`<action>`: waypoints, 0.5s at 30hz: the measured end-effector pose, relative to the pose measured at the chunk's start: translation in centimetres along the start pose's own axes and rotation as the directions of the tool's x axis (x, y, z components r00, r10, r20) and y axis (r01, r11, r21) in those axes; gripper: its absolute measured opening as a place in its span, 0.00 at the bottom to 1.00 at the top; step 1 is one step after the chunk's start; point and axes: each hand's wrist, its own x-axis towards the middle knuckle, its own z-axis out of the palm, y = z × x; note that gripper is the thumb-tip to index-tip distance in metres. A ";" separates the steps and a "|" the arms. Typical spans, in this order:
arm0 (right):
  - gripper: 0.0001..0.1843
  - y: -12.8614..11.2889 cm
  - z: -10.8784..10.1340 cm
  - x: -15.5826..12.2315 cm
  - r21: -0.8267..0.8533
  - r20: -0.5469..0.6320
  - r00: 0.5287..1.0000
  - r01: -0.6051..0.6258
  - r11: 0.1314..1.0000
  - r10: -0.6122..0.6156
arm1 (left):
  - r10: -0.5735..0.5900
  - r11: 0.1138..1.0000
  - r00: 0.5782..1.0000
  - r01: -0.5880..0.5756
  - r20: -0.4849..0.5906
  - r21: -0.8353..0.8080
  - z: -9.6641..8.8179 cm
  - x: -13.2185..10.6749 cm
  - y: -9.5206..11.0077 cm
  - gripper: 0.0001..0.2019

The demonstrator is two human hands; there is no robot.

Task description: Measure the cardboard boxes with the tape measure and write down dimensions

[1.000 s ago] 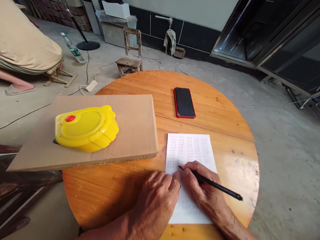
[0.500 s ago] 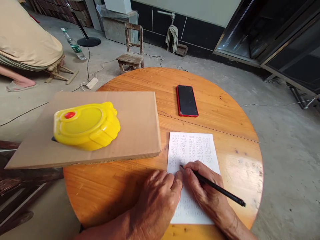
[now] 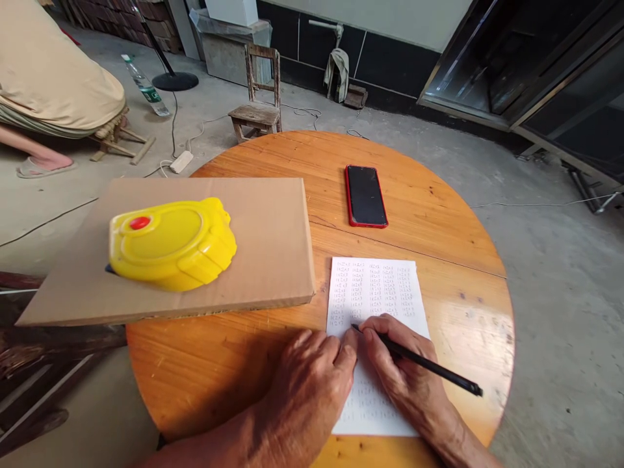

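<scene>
A white sheet of paper [image 3: 379,286] lies on the round wooden table, with columns of small handwritten characters across its upper part and more lines near the bottom. My right hand [image 3: 404,364] is closed around a black pen [image 3: 433,368], whose tip touches the paper below the written rows. Pressed down on the paper's left edge is my left hand [image 3: 316,377], its fingers curled together and the fingertips mostly hidden. The two hands cover the middle of the sheet.
A brown cardboard sheet [image 3: 273,240] overhangs the table's left side, bearing a yellow tape-measure-shaped case [image 3: 175,244] with a red button. Behind the paper lies a red-cased phone [image 3: 366,196]. A small wooden chair [image 3: 256,114] stands beyond the table [image 3: 439,214]. Someone's foot [image 3: 46,162] shows at left.
The pen's rear end has swung slightly right and down, its tip moving a little. My left hand stays on the paper. The whole view has shifted slightly.
</scene>
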 end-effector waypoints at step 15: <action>0.07 0.0 0.1 0.0 -0.027 -0.031 0.999 -0.011 1.000 0.010 | -0.001 1.000 1.000 0.002 -0.017 0.011 -0.2 0.5 0.1 0.12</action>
